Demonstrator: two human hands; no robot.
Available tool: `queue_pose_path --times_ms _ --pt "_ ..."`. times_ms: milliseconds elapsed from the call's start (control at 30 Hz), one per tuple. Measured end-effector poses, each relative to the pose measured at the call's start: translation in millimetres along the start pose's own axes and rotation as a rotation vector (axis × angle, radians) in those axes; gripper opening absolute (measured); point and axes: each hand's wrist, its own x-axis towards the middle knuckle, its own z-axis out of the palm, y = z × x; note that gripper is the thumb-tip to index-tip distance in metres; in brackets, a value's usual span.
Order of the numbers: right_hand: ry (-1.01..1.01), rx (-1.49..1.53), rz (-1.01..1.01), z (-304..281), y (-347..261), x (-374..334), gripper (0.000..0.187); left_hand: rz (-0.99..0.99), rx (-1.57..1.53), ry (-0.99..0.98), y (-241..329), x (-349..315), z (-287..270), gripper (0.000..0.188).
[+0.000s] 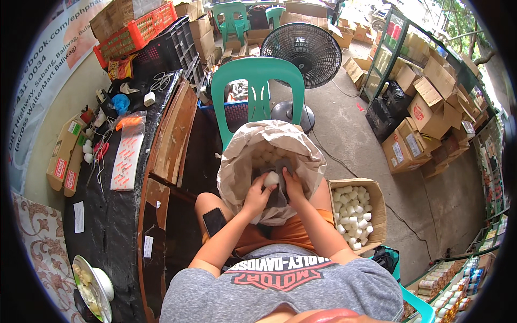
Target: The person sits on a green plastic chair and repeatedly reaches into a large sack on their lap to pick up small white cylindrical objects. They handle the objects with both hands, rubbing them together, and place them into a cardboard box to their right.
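A large cream sack (232, 180) stands with its mouth rolled down between my knees, leaning on a green plastic chair (253, 69). Many small white pieces (266, 152) lie inside it. Over the sack's opening, my left hand (257, 196) is closed round a short white cylinder (271, 178). My right hand (293, 188) grips a dark grey cloth (277, 199), which hangs between both hands and lies against the cylinder. To the right of my leg, an open cardboard box (379, 207) holds many similar white cylinders (351, 212).
A phone (214, 221) rests on my left thigh. The black-covered table (99, 215) at left carries a plate of food (91, 288), cables and scissors. A black fan (301, 54) stands behind the chair, its cord crossing the floor. Cardboard boxes (409, 145) are piled at right.
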Motion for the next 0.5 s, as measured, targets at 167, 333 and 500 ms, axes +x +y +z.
queue_pose_path --times_ms 167,333,500 --pt "-0.317 -0.022 -0.044 6.9 -12.1 -19.1 0.049 -0.116 -0.107 -0.05 -16.2 -0.1 1.0 0.049" --pt "-0.461 -0.072 -0.054 3.0 -28.1 -28.1 0.048 -0.363 -0.616 -0.273 -19.4 0.7 -9.3 0.04" --pt "-0.639 -0.063 -0.078 -0.4 -27.3 -24.4 0.038 -0.556 -0.864 -0.275 -14.3 4.4 -12.4 0.036"
